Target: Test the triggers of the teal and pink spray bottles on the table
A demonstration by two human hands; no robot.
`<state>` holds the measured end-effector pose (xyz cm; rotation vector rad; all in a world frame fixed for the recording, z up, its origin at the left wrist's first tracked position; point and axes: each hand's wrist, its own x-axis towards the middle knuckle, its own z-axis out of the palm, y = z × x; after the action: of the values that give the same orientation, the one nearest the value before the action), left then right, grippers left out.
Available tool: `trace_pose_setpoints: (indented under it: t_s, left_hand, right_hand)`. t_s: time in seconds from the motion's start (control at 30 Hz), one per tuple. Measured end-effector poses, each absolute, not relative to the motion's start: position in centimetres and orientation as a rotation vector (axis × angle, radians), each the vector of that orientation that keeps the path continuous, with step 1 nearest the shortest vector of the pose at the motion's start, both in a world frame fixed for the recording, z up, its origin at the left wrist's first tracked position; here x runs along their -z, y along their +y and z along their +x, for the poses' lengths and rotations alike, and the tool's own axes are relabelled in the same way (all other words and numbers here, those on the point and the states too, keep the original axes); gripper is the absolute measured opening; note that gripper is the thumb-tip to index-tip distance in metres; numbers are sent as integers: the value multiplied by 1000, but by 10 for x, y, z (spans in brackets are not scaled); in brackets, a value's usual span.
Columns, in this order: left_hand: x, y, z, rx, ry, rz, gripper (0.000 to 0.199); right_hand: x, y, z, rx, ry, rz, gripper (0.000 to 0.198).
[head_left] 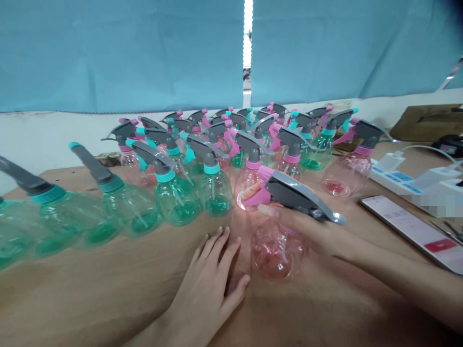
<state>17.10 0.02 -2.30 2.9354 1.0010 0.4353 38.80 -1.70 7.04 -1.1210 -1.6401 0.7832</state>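
Note:
My right hand (307, 226) is wrapped round the neck of a pink spray bottle (277, 253), below its grey and pink trigger head. This bottle stands a little tilted on the wooden table (144, 289), close in front of me. My left hand (213, 274) lies flat on the table to the left of it, fingers stretched out and holding nothing. Just beyond my hands stand a green spray bottle (216, 193) with a turquoise collar and a pink spray bottle (249, 180), partly hidden by the held one's head.
Several more green and pink spray bottles stand in rows at the back and left, such as a green one (132, 207). On the right are a phone (408, 226), a white power strip (401, 180) with plugs and a cardboard box (427, 123). Blue cloth (126, 53) covers the wall.

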Motion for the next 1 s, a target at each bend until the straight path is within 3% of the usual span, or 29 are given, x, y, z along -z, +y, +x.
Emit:
trace_pose_setpoints:
  t_s: [0.27,1.0]
  left_hand:
    - [20,0,171,-406,1007,2950,46]
    - [21,-1,170,-400,997,2939,47]
  right_hand:
    - [-71,-18,391,-658,-1695,-1170,14]
    - [-66,-15,388,-801,-1615,-1104,11]
